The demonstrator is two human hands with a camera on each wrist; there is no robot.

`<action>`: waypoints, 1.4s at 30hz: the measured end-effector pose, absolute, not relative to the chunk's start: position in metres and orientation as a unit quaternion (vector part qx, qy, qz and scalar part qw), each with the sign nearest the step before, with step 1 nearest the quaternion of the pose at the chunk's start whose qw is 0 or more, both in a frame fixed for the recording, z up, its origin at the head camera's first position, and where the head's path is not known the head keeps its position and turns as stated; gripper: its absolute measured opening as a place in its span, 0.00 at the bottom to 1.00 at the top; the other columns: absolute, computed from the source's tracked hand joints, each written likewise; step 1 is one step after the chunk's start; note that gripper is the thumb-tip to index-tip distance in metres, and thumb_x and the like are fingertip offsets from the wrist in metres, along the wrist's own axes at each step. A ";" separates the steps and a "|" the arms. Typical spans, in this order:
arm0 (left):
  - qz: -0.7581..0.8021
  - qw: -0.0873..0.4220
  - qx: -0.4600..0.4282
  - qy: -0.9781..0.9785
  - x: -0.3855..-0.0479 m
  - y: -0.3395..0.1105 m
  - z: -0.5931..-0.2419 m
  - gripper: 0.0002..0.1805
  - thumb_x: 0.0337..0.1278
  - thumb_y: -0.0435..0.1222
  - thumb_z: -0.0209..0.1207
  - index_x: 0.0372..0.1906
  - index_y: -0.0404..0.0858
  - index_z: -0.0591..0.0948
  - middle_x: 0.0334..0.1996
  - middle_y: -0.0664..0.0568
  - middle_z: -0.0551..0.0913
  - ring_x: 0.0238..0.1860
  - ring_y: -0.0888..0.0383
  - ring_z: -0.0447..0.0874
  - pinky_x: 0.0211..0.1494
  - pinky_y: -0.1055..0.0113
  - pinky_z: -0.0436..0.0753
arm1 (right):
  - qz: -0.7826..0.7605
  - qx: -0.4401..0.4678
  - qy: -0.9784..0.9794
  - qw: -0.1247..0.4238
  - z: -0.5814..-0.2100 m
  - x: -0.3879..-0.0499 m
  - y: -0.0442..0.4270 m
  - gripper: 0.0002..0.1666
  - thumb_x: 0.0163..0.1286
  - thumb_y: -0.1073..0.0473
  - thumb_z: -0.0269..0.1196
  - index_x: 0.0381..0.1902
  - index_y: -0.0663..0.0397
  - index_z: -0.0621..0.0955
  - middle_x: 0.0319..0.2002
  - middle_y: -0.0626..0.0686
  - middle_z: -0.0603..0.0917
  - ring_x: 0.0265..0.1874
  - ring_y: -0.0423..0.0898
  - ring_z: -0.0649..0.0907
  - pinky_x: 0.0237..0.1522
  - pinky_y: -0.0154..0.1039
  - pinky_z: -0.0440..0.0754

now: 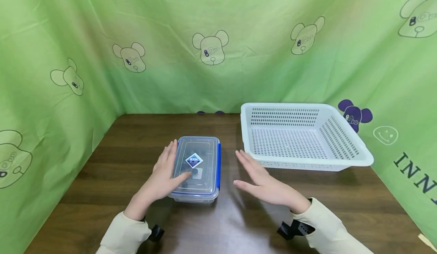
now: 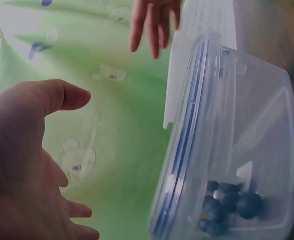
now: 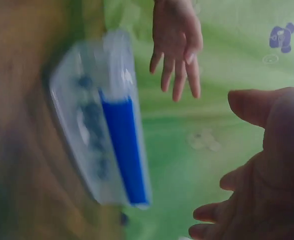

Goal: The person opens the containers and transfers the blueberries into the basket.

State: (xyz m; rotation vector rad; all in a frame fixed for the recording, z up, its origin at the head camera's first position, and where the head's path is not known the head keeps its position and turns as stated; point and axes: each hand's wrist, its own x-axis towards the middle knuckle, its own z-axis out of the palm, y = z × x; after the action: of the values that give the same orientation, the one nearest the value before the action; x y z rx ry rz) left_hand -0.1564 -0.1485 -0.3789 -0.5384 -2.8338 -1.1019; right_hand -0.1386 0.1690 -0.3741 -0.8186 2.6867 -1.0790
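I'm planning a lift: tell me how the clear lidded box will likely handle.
The clear lidded box should stay stiff, judging by its crisp edges. Its glossy plastic may feel slippery. The dark round items inside would probably roll if it tilts, shifting its weight.

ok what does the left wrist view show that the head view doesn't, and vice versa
Only the left wrist view: individual dark balls, distinct through the side of the lidded plastic container.
Only the head view: the diamond-shaped BXH label and the perforated floor of the white basket.
Both: container, part of the basket, left hand, right hand, green cloth.
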 end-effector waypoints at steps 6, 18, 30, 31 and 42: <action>-0.454 -0.025 -0.125 -0.882 -0.154 -0.166 -0.387 0.54 0.62 0.39 0.63 0.78 0.31 0.39 0.76 0.29 0.43 0.75 0.31 0.41 0.70 0.32 0.50 | -0.463 -0.234 0.838 0.170 -0.396 -0.149 0.154 0.48 0.76 0.47 0.54 0.79 0.60 0.43 0.77 0.65 0.47 0.76 0.64 0.46 0.71 0.64 0.47; -0.613 -0.081 -0.046 -0.784 -0.152 -0.180 -0.417 0.45 0.63 0.27 0.58 0.77 0.26 0.45 0.72 0.27 0.55 0.67 0.33 0.64 0.63 0.49 0.74 | -0.698 -0.132 0.659 0.249 -0.432 -0.164 0.117 0.46 0.77 0.62 0.52 0.78 0.64 0.36 0.57 0.67 0.67 0.50 0.49 0.78 0.54 0.44 0.79; -0.673 -0.101 -0.028 -0.732 -0.158 -0.189 -0.434 0.40 0.60 0.27 0.61 0.75 0.26 0.57 0.69 0.30 0.63 0.57 0.44 0.76 0.52 0.71 0.77 | -0.749 -0.149 0.597 0.246 -0.445 -0.173 0.115 0.50 0.72 0.63 0.59 0.76 0.64 0.38 0.37 0.53 0.75 0.30 0.42 0.81 0.36 0.37 0.82; -0.677 -0.102 -0.029 -0.729 -0.159 -0.189 -0.434 0.39 0.60 0.27 0.61 0.74 0.26 0.58 0.68 0.30 0.63 0.55 0.46 0.77 0.52 0.71 0.77 | -0.746 -0.138 0.603 0.245 -0.444 -0.174 0.114 0.49 0.71 0.65 0.58 0.76 0.63 0.40 0.36 0.53 0.75 0.29 0.42 0.81 0.35 0.37 0.82; -0.713 -0.109 -0.012 -0.692 -0.160 -0.189 -0.436 0.37 0.59 0.26 0.63 0.72 0.24 0.61 0.64 0.32 0.68 0.43 0.59 0.83 0.48 0.70 0.81 | -0.724 -0.080 0.648 0.222 -0.434 -0.174 0.101 0.45 0.65 0.71 0.51 0.74 0.63 0.42 0.35 0.58 0.71 0.19 0.44 0.80 0.22 0.37 0.82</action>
State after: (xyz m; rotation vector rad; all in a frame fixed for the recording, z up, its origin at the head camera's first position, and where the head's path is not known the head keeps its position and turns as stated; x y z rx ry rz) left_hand -0.1604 -0.1887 -0.4363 -0.0395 -2.3401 -2.4100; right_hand -0.1738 0.1005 -0.4337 -0.2205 1.7915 -1.9999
